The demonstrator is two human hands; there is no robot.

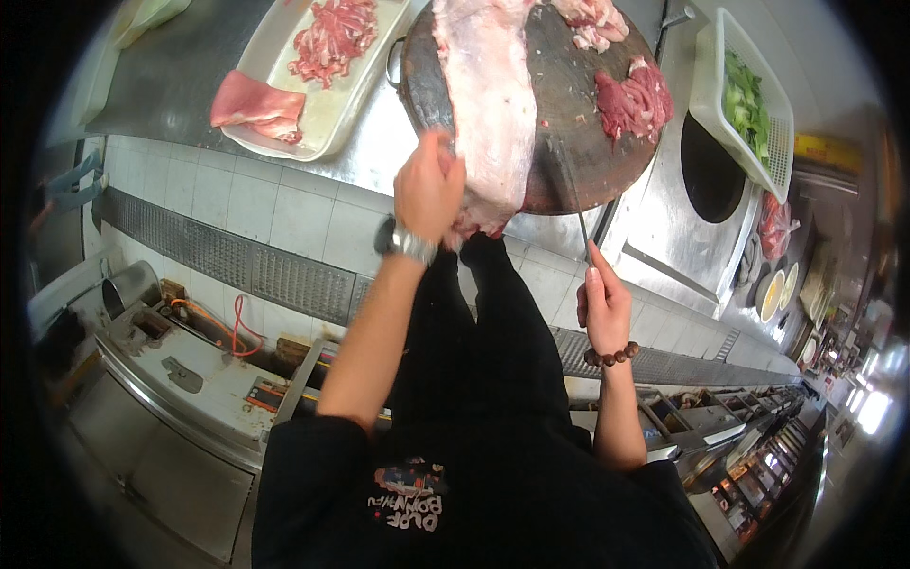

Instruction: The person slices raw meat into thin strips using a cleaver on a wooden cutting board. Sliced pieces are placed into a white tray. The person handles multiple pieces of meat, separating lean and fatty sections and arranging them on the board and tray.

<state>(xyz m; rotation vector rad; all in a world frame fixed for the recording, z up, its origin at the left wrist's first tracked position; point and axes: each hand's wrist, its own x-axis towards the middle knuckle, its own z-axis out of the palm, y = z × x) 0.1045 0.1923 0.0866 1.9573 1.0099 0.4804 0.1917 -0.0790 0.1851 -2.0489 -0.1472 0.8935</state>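
A long slab of pale, fatty raw meat (pixel 494 107) lies across a round wooden chopping block (pixel 561 92), its near end hanging past the rim. At the slab's left edge is my left hand (pixel 429 188), fingers curled and a little blurred; whether they grip the meat cannot be told. My right hand (pixel 606 302) holds a knife (pixel 571 171) by its handle, index finger stretched along it. The blade points away over the block, right of the slab. Dark red meat (pixel 635 103) and paler fatty trimmings (pixel 593 25) rest on the block's right side.
Left of the block, a white tray (pixel 341 135) holds sliced meat (pixel 334 43), with a skin-on piece (pixel 256 107) over its corner. To the right are a round dark opening (pixel 711 171) in the steel counter, a white basket (pixel 785 135) of green vegetables (pixel 746 107) and bowls (pixel 770 295).
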